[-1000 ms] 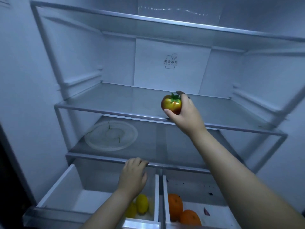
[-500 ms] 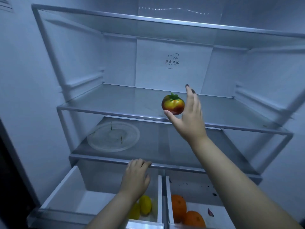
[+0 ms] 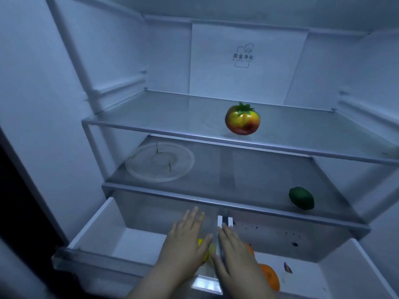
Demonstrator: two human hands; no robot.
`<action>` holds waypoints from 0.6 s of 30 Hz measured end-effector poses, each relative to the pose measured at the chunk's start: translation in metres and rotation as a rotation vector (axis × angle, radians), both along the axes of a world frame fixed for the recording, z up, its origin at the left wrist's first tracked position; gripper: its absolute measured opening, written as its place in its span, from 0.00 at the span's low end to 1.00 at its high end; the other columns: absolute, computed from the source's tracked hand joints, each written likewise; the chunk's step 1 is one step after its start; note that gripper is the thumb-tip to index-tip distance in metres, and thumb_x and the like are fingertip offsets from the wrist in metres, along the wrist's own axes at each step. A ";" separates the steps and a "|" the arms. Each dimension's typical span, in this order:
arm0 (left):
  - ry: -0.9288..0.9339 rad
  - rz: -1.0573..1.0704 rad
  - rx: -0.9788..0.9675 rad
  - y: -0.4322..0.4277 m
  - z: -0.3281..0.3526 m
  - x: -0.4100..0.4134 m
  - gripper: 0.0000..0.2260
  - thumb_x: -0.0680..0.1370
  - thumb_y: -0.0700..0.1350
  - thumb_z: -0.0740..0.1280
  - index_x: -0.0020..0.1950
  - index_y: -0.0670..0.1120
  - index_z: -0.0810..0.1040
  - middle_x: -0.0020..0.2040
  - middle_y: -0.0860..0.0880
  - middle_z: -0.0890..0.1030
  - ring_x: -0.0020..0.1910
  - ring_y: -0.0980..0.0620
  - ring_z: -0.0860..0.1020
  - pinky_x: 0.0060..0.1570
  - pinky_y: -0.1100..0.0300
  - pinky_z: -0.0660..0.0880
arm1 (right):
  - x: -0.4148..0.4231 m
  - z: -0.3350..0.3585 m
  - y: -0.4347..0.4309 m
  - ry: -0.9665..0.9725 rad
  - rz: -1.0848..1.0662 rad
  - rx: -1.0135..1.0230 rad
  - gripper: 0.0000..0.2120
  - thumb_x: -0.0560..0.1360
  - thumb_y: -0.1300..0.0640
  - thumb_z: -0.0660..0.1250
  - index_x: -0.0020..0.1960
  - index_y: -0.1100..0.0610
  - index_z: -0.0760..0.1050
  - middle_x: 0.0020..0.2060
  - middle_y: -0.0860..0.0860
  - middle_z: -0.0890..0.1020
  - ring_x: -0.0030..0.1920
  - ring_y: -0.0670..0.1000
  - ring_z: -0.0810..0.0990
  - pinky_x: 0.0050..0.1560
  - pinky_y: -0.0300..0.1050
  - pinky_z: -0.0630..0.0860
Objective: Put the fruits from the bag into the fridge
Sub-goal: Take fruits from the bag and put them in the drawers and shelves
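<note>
Several fruits are judged to be stowed already: a red-and-yellow tomato-like fruit [image 3: 242, 118] is seen on the upper glass shelf [image 3: 194, 134] at the centre of the frame; a green lime [image 3: 301, 198] lies on the lower shelf [image 3: 248, 175] at the right; oranges [image 3: 269, 277] are seen in the right drawer [image 3: 313, 275] at the lower right; lemons [image 3: 200, 242], largely hidden under the left hand [image 3: 185, 240], lie in the left drawer [image 3: 103, 225]. The bag is not in view, so what is left to be put in cannot be told. Nothing is held; the grip of the left hand and of the right hand [image 3: 235, 249] is spread, fingers straight, over the open drawers at the bottom centre; shutting them is judged the likely step in hand. On the back panel, at the upper centre, a label [image 3: 243, 56] is read as 黑金净化; the small line beneath is too blurred to be read.
</note>
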State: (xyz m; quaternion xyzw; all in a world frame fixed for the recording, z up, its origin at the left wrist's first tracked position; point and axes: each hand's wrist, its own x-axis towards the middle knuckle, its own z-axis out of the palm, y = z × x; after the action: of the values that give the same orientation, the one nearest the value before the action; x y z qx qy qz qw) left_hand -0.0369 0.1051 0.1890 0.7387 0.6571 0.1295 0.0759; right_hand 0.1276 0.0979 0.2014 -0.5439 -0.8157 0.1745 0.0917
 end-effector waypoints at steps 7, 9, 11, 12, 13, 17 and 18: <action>-0.048 0.171 0.327 -0.050 -0.021 -0.005 0.15 0.76 0.54 0.57 0.47 0.50 0.82 0.42 0.54 0.82 0.43 0.51 0.80 0.47 0.57 0.69 | 0.006 -0.008 -0.004 0.015 0.071 0.004 0.28 0.81 0.46 0.52 0.77 0.55 0.50 0.77 0.50 0.49 0.76 0.47 0.45 0.71 0.37 0.44; -0.082 0.216 0.337 -0.056 -0.016 -0.001 0.13 0.76 0.51 0.58 0.44 0.50 0.81 0.40 0.55 0.81 0.42 0.50 0.79 0.44 0.55 0.71 | 0.006 -0.008 -0.002 0.028 0.084 0.024 0.27 0.81 0.46 0.52 0.76 0.55 0.53 0.77 0.52 0.51 0.76 0.49 0.46 0.72 0.39 0.45; -0.083 0.249 0.343 -0.062 -0.016 0.005 0.12 0.76 0.50 0.58 0.43 0.51 0.81 0.39 0.54 0.81 0.41 0.50 0.79 0.44 0.53 0.71 | 0.007 -0.011 -0.001 0.031 0.098 0.035 0.25 0.81 0.46 0.52 0.75 0.56 0.57 0.76 0.53 0.54 0.76 0.51 0.49 0.72 0.41 0.48; -0.075 0.267 0.344 -0.067 -0.017 0.008 0.12 0.76 0.49 0.58 0.43 0.51 0.80 0.40 0.54 0.81 0.42 0.49 0.78 0.46 0.53 0.70 | 0.008 -0.013 -0.001 0.031 0.103 0.051 0.25 0.80 0.45 0.51 0.73 0.56 0.60 0.76 0.54 0.57 0.76 0.51 0.51 0.72 0.42 0.50; -0.063 0.282 0.344 -0.072 -0.018 0.011 0.12 0.76 0.49 0.57 0.44 0.51 0.80 0.42 0.53 0.81 0.44 0.49 0.78 0.49 0.53 0.69 | 0.009 -0.015 -0.002 0.032 0.108 0.079 0.26 0.79 0.43 0.50 0.72 0.56 0.63 0.75 0.55 0.60 0.75 0.52 0.54 0.72 0.43 0.53; 0.025 0.316 0.205 -0.105 -0.027 0.017 0.19 0.78 0.54 0.54 0.63 0.50 0.76 0.63 0.49 0.77 0.65 0.47 0.72 0.67 0.50 0.62 | 0.011 -0.021 -0.005 0.009 0.108 0.118 0.22 0.79 0.47 0.53 0.66 0.59 0.70 0.71 0.58 0.66 0.74 0.56 0.59 0.71 0.48 0.57; 0.053 0.325 0.134 -0.117 -0.026 0.016 0.22 0.78 0.56 0.53 0.67 0.50 0.73 0.68 0.49 0.73 0.68 0.47 0.69 0.67 0.50 0.63 | 0.008 -0.021 -0.008 -0.004 0.109 0.131 0.22 0.79 0.47 0.52 0.64 0.60 0.72 0.69 0.59 0.68 0.73 0.59 0.60 0.71 0.51 0.58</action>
State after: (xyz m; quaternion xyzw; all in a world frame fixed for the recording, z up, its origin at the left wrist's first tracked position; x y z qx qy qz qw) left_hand -0.0213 -0.0116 0.1626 0.6292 0.7597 0.1638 -0.0128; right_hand 0.1359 0.0899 0.1802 -0.4919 -0.8540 0.1243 0.1157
